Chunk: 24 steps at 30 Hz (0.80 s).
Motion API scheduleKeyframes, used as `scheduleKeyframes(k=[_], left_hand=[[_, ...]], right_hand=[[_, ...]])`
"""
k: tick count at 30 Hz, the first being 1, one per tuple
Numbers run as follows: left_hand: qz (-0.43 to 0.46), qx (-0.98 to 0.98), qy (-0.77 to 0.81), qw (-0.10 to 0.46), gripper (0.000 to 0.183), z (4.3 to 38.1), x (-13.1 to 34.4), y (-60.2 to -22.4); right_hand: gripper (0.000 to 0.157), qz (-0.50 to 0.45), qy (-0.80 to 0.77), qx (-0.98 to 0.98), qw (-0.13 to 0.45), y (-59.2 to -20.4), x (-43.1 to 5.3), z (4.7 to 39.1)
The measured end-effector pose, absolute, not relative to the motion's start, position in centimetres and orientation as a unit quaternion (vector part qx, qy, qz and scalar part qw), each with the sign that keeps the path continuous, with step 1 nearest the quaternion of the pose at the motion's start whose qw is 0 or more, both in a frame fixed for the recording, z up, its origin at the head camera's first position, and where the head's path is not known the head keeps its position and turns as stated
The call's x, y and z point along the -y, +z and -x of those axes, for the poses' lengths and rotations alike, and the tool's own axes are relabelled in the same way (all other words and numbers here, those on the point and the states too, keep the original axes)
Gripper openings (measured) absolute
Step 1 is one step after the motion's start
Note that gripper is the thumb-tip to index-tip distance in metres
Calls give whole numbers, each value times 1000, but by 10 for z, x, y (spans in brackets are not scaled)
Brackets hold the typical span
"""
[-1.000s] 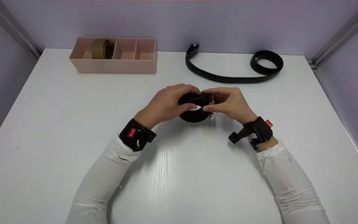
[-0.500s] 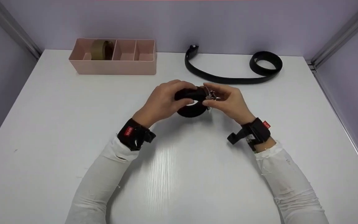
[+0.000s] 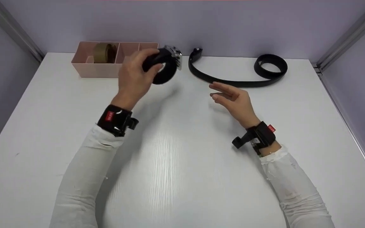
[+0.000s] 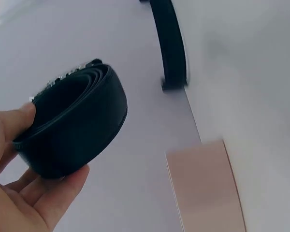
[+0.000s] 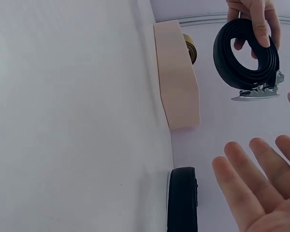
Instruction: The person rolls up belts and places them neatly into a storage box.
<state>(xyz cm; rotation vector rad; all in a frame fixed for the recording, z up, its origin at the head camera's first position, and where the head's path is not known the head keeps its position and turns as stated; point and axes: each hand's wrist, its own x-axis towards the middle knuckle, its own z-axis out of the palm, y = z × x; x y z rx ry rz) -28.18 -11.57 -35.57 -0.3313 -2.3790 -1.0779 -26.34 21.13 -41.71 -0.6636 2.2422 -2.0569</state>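
Observation:
A coiled black belt [image 3: 167,73] with a silver buckle [image 3: 175,55] is raised off the table. My left hand [image 3: 135,73] grips its coil, thumb on one side and fingers on the other. In the left wrist view, layers of the rolled belt [image 4: 82,130] show clearly. The belt hangs in front of the right end of a pink box [image 3: 97,70], hiding part of it. My right hand [image 3: 237,103] holds nothing; its fingers are spread and extended in the right wrist view, just in front of another black belt [image 3: 239,83].
The pink box has compartments; a brown roll [image 3: 101,53] stands in the left one. The second black belt lies partly unrolled on the white table [image 3: 195,164], coiled at its right end. A pale wall [image 3: 227,28] closes the back.
Both hands were on the coiled belt in mid-table. My right hand has let go and opened. My left hand has carried the belt up and left, towards the box.

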Motion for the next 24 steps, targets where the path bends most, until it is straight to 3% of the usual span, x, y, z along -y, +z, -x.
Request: scheduleKeyframes(k=[7,14,24], left_hand=[[-2,898,-358,257,42,315,161,-345],[-113,918,-317,208,48,343,184,-344],[-182,912,-306,206,47,369,191,-358]], right_hand=[[48,206,-667,-715,26,-419,-207,265],[48,211,-668,-713,29,-418,-205,264],[44,222,-658,-719,30,-418,-205,263]])
